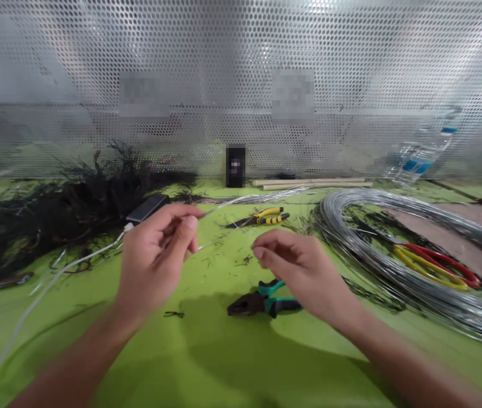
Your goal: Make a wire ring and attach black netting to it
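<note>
My left hand (153,255) is closed in a pinch above the green table. A thin pale wire (227,203) runs from its fingertips toward the back, and a short pale end shows below the fingers. My right hand (298,269) has thumb and forefinger pressed together; whatever lies between them, if anything, is too small to make out. Beneath that hand lie pliers with green-and-black handles (253,303), their dark jaws pointing left. Yellow-and-black pliers (261,217) rest farther back, between the hands. A small dark twist of wire (174,314) sits left of the nearer pliers.
A large coil of silvery wire (351,249) fills the right side, with red-and-yellow-handled cutters (436,263) inside it. Dark bristly strands (75,209) are heaped at left, beside a white cable (58,275). Behind stand a black box (235,166), a water bottle (421,158) and a perforated metal panel (224,56).
</note>
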{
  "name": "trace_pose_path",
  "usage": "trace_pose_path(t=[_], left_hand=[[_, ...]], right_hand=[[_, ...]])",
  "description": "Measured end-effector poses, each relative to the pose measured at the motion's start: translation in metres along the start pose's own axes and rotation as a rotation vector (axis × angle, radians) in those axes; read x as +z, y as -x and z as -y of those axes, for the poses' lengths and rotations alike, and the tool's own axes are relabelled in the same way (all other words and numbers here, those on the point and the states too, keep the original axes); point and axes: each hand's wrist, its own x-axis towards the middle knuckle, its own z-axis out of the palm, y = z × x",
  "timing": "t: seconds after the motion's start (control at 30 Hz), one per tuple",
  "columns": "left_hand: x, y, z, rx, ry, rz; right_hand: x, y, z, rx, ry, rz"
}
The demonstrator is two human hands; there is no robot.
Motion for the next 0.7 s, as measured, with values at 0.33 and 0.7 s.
trace_pose_path(t=[0.33, 0.7], left_hand=[[0.015, 0.017, -0.025, -0.19, 0.099, 0.283], [-0.008, 0.002, -0.003, -0.134, 0.022, 0.137]], right_hand=[[0.008, 0.023, 0.004, 0.126, -0.458, 0.103], [-0.05, 0.002, -0.037, -0.074, 0.714, 0.038]])
